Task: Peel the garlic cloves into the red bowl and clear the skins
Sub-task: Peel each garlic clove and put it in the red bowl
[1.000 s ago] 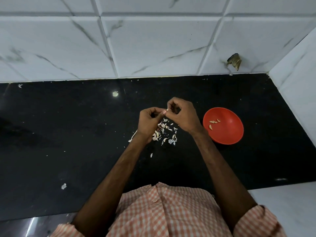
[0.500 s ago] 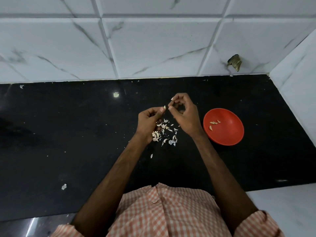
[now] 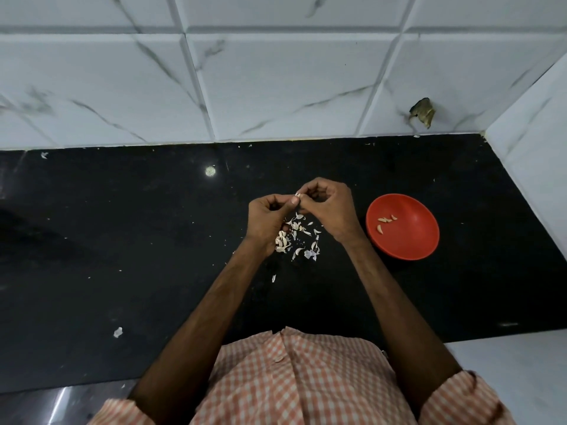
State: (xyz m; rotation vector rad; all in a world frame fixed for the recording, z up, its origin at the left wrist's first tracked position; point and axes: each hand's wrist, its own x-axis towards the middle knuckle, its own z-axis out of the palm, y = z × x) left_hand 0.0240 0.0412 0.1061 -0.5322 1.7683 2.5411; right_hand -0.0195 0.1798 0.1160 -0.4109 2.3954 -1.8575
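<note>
Above the black counter [image 3: 122,240], my left hand [image 3: 267,219] and my right hand [image 3: 328,207] meet, fingertips together. Between them they pinch a small garlic clove [image 3: 298,195] with a bit of pale skin sticking up. Under the hands lies a loose heap of garlic skins and cloves [image 3: 297,240]. The red bowl [image 3: 411,243] sits to the right of my right hand, with several peeled cloves [image 3: 385,222] inside it.
White marble-look tiles form the back wall [image 3: 276,87] and the right side wall [image 3: 537,133]. Stray skin scraps [image 3: 118,332] lie on the counter at the left and near its front. A dark chip [image 3: 423,113] marks the wall tile behind the bowl.
My right hand had lifted a little away from my left hand half a second ago; now it is back down and the fingertips meet on the clove again.
</note>
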